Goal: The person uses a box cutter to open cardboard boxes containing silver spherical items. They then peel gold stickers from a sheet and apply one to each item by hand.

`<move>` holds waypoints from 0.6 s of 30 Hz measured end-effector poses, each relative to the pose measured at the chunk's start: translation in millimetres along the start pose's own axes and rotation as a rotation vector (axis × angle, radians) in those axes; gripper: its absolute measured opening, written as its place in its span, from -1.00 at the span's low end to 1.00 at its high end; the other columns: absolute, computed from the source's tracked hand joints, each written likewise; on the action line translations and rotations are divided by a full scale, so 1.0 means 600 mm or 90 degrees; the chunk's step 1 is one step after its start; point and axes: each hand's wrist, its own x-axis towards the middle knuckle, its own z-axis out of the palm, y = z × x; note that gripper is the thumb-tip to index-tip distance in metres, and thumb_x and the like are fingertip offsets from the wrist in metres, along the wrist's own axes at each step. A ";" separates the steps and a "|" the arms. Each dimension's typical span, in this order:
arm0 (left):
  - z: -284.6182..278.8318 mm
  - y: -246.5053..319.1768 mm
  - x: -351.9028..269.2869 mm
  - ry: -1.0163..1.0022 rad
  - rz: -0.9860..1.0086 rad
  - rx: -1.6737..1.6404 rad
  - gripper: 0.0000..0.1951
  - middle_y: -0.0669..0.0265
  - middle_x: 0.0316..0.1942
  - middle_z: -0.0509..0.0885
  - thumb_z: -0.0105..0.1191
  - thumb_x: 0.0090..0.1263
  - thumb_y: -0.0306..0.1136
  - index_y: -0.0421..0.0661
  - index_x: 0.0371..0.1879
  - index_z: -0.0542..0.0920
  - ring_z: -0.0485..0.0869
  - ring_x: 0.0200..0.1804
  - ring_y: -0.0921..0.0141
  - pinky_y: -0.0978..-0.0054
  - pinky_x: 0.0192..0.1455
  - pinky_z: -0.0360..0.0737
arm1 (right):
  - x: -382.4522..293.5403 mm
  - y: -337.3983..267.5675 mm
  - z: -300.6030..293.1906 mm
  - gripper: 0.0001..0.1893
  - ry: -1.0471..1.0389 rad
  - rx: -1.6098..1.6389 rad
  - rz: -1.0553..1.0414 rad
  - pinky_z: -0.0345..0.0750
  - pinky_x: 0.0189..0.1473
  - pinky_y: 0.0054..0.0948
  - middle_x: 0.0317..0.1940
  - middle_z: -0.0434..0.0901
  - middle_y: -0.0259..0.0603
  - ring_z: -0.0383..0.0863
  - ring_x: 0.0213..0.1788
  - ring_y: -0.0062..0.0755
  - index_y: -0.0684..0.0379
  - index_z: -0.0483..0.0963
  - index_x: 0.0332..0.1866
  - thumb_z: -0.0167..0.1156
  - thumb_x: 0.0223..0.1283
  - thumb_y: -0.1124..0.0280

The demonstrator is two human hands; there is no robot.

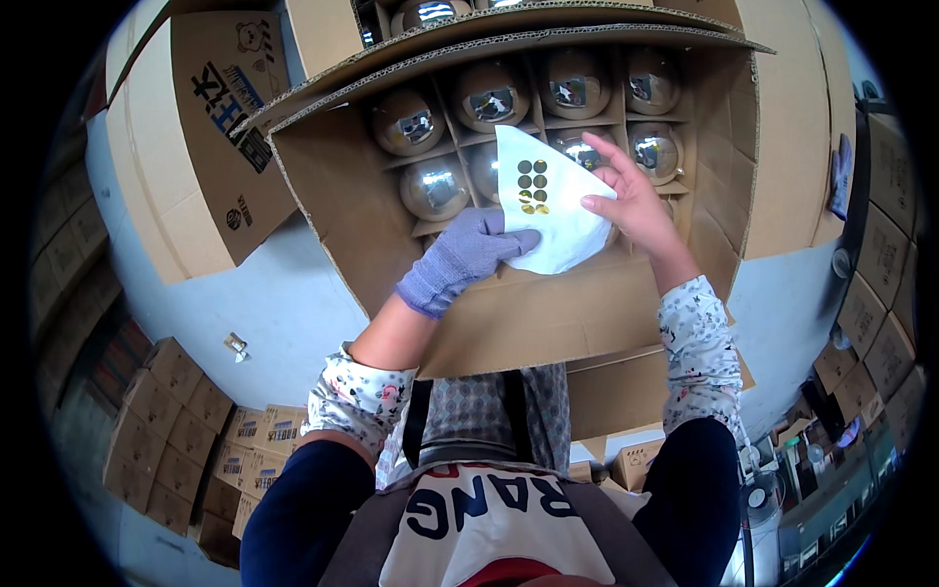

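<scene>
Between my hands is a white sheet (561, 238) bearing several round gold stickers (532, 187) in two columns. My left hand (473, 242), in a purple-grey knit glove, pinches the sheet's lower left edge with the thumb on top. Bare, my right hand (623, 194) grips its right edge between thumb and fingers, the index finger pointing outward. Below the sheet stands an open cardboard box (513, 315) with cardboard dividers (539, 95). Shiny round glass globes (491, 99) sit in its compartments, one in each visible cell. The sheet hides some of the nearer cells.
Another open box with similar globes (429, 13) adjoins at the far side. A printed carton flap (224, 132) spreads at left. Stacked cartons stand at lower left (165, 433) and along the right (884, 249). A purple glove (841, 176) hangs at right, near a fan (759, 499).
</scene>
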 end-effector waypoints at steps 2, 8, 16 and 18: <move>0.008 0.014 -0.004 0.018 -0.028 0.067 -0.73 0.46 -0.48 0.60 0.22 0.23 -0.23 -0.21 -0.27 0.66 0.45 -0.44 0.65 0.66 -0.38 0.42 | -0.010 -0.007 0.015 -0.36 0.224 -0.314 -0.132 0.44 -0.07 -0.45 -0.24 0.50 -0.29 0.46 -0.13 -0.46 0.05 0.35 0.24 0.31 -0.06 0.52; 0.024 0.013 -0.003 0.062 0.040 0.244 -0.73 0.43 -0.63 0.44 0.17 0.25 -0.20 -0.20 -0.45 0.58 0.35 -0.53 0.58 0.53 -0.49 0.33 | -0.028 -0.037 0.041 -0.83 -0.011 -0.523 -0.370 0.29 -0.03 -0.40 -0.32 0.55 -0.39 0.46 -0.17 -0.43 0.06 0.63 -0.37 0.36 -0.16 0.35; 0.014 -0.002 0.031 0.035 0.269 0.497 -0.76 0.29 -0.60 0.46 0.11 0.30 -0.27 -0.20 -0.46 0.49 0.40 -0.52 0.46 0.42 -0.44 0.37 | 0.001 -0.014 0.014 -0.91 -0.126 -0.240 -0.177 0.47 -0.16 -0.45 -0.38 0.61 -0.30 0.55 -0.27 -0.47 0.26 0.58 -0.40 0.29 -0.01 0.48; 0.024 -0.001 0.038 0.008 0.185 0.486 -0.78 0.30 -0.57 0.49 0.11 0.30 -0.28 -0.21 -0.43 0.51 0.42 -0.49 0.47 0.43 -0.40 0.39 | 0.007 -0.002 0.004 -0.90 -0.112 -0.169 -0.123 0.47 -0.17 -0.51 -0.39 0.61 -0.31 0.53 -0.26 -0.55 0.28 0.56 -0.37 0.27 0.05 0.47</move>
